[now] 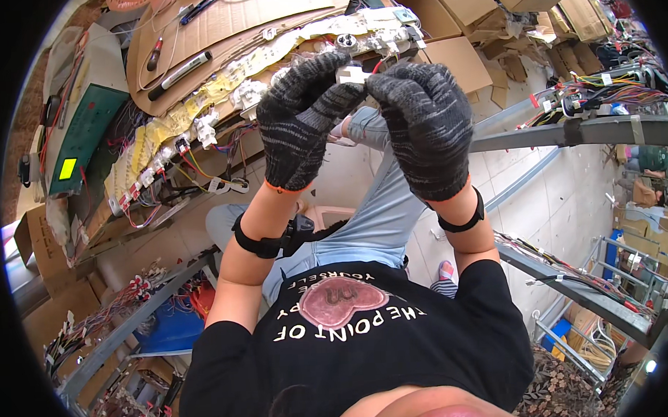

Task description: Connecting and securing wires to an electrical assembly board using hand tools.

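Both of my hands wear dark grey knitted gloves with light streaks and are raised close together over the near edge of the workbench. My left hand (301,110) pinches a small white plastic connector (353,75) between thumb and forefinger. Fingers closed, my right hand (428,128) meets the connector's other side. A short red wire (377,65) shows beside the right fingertips; whether they grip it or the connector is hidden by the glove. Just beyond my hands runs a row of white connector holders (249,94) along a yellow-taped strip.
A cardboard sheet (232,39) on the bench carries a black marker (181,75) and a screwdriver (154,54). To the left stands a green tester box (81,140) with a lit display. Metal rails with wire bundles (609,88) flank me, and cardboard boxes (457,61) stand at the back right.
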Tool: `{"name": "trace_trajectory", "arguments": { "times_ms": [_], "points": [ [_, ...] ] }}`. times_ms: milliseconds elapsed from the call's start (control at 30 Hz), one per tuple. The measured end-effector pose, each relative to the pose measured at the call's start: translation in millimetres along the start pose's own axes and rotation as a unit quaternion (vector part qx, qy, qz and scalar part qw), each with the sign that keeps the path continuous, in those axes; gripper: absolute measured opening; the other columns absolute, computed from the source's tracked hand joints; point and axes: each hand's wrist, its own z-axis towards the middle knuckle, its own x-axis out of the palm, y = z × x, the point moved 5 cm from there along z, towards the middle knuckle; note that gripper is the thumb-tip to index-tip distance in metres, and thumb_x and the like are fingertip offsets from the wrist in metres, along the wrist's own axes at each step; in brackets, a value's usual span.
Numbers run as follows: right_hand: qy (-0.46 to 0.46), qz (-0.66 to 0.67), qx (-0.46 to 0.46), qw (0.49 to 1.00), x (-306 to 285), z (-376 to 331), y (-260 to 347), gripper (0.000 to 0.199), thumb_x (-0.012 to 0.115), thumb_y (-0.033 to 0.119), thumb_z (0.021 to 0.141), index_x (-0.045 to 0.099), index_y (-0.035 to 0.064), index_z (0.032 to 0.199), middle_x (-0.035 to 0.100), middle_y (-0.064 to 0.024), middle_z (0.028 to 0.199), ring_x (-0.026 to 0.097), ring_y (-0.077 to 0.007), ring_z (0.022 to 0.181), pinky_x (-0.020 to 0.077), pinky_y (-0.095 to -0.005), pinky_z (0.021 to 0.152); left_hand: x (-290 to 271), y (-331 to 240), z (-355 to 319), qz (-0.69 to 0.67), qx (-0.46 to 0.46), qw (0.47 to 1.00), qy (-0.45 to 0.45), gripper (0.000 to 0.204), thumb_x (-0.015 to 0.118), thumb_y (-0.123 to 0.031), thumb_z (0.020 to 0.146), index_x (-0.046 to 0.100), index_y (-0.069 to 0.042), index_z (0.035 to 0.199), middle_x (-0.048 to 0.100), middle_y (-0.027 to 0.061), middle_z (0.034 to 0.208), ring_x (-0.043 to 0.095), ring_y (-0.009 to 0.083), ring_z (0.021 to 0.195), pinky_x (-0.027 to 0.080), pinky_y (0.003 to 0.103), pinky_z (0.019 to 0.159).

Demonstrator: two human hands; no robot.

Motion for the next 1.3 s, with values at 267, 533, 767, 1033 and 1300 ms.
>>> {"name": "trace_trajectory", "arguments": {
  "times_ms": [267, 533, 767, 1033, 1300],
  "points": [
    [0.066, 0.106, 0.016, 0.992, 0, 6, -7, 0.025, 0.063, 0.000, 0.063, 0.066, 0.0066, 0.086, 0.062, -0.0075, 0.082, 0.060, -0.0252, 0.078, 0.0487, -0.0346, 0.069, -6, -14, 0, 0.171, 0.015, 0.983, 0.057, 0.030, 0.069, -0.001, 0.078, 0.064, 0.000, 0.108, 0.067, 0.0090, 0.098, 0.063, 0.0138, 0.086, 0.052, 0.029, 0.079],
    [-0.003, 0.048, -0.073, 0.996, 20, 2, 6, 0.026, 0.067, 0.003, 0.060, 0.067, 0.0101, 0.086, 0.062, -0.0054, 0.083, 0.059, -0.0254, 0.078, 0.0491, -0.0358, 0.068, -16, -7, -9, 0.023, -0.106, 0.994, -0.004, 0.028, 0.065, -0.010, 0.085, 0.061, 0.000, 0.111, 0.066, 0.0085, 0.098, 0.063, 0.0142, 0.087, 0.052, 0.026, 0.077],
    [-0.214, 0.234, 0.144, 0.937, 45, -41, 0, 0.030, 0.074, 0.015, 0.074, 0.062, 0.0058, 0.099, 0.062, -0.0080, 0.094, 0.058, -0.0215, 0.088, 0.0451, -0.0318, 0.082, -8, 8, -19, -0.228, -0.146, 0.961, -0.052, 0.028, 0.063, -0.014, 0.087, 0.060, -0.001, 0.111, 0.065, 0.0068, 0.100, 0.062, 0.0146, 0.089, 0.051, 0.026, 0.077],
    [-0.059, 0.520, 0.373, 0.767, 71, -54, -20, 0.017, 0.066, 0.006, 0.083, 0.062, 0.0002, 0.097, 0.062, -0.0049, 0.088, 0.057, -0.0116, 0.082, 0.0462, -0.0256, 0.075, -23, -6, -15, 0.002, -0.104, 0.994, 0.027, 0.035, 0.064, -0.012, 0.086, 0.055, -0.003, 0.119, 0.060, 0.0068, 0.110, 0.060, 0.0134, 0.094, 0.050, 0.024, 0.080],
    [-0.022, 0.484, 0.356, 0.799, 69, -47, -17, 0.014, 0.068, 0.007, 0.081, 0.065, 0.0004, 0.093, 0.064, -0.0041, 0.083, 0.058, -0.0093, 0.078, 0.0464, -0.0248, 0.070, -9, -58, -4, 0.507, 0.435, 0.715, 0.204, 0.043, 0.069, -0.010, 0.058, 0.066, -0.010, 0.100, 0.062, 0.0068, 0.103, 0.060, 0.0254, 0.094, 0.051, 0.037, 0.077]
  ]
}}
